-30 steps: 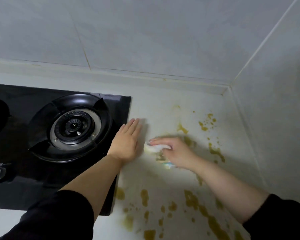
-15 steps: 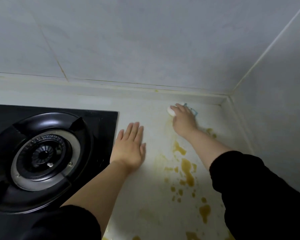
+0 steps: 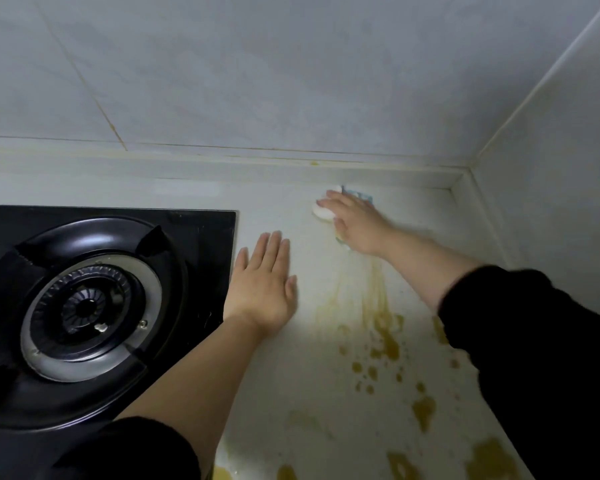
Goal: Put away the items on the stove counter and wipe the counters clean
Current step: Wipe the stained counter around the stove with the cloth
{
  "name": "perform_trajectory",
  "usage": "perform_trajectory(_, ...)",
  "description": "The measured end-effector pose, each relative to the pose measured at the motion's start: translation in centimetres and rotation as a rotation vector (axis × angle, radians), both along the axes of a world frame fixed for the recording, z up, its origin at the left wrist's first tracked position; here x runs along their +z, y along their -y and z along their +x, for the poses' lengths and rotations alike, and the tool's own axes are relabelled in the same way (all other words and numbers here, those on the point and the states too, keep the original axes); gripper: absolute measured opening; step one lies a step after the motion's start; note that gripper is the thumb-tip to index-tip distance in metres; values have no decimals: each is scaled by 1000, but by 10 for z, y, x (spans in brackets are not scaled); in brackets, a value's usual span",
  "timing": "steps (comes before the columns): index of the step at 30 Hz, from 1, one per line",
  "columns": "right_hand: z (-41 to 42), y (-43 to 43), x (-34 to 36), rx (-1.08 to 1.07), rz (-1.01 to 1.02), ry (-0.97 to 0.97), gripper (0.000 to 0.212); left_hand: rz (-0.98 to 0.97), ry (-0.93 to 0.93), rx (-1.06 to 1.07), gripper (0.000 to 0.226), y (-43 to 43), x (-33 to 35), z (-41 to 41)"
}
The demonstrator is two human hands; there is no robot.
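My right hand (image 3: 357, 223) presses a white and blue cleaning cloth (image 3: 323, 212) flat on the pale counter (image 3: 278, 403), close to the back wall. Most of the cloth is hidden under the palm. Yellow-brown stains (image 3: 383, 341) run in smeared streaks from the hand toward me and spread as drops across the counter's near part. My left hand (image 3: 262, 285) lies flat, fingers spread, on the counter beside the stove's right edge, holding nothing.
A black glass gas stove (image 3: 201, 230) with a round burner (image 3: 84, 306) fills the left side. Tiled walls (image 3: 291, 81) meet in a corner at the back right, and a raised lip runs along the counter's back and right sides.
My right hand has swept the cloth from the counter's middle to the back by the wall, leaving smeared streaks. The view has shifted right and closer; my left hand has stayed flat.
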State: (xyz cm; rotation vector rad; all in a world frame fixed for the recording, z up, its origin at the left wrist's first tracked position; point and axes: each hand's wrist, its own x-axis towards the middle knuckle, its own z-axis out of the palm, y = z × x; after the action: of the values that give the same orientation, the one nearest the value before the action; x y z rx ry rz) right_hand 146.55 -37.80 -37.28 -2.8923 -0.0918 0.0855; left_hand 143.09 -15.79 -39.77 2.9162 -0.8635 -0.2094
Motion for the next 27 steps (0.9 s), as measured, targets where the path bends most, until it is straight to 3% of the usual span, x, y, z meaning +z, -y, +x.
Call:
perform_trajectory(4, 4, -22, -7, -8, 77, 19, 55, -22, -5, 4, 77, -1, 0, 1)
perform_trajectory(11, -158, -40, -11, 316, 138, 4, 46, -57, -25, 24, 68, -2, 0, 1)
perform_trajectory(14, -117, -21, -10, 290, 142, 20, 47, -47, -24, 25, 67, -1, 0, 0)
perform_trajectory(19, -24, -22, -10, -1, 149, 23, 52, -67, -27, 37, 65, -2, 1, -1)
perform_trajectory(22, -43, -37, -15, 59, 222, 72, 53, -73, -36, 40, 71, -2, 3, 0)
perform_trajectory(27, -146, -56, -15, 253, 305, 14, 52, -73, -29, 41, 72, -2, 4, 0)
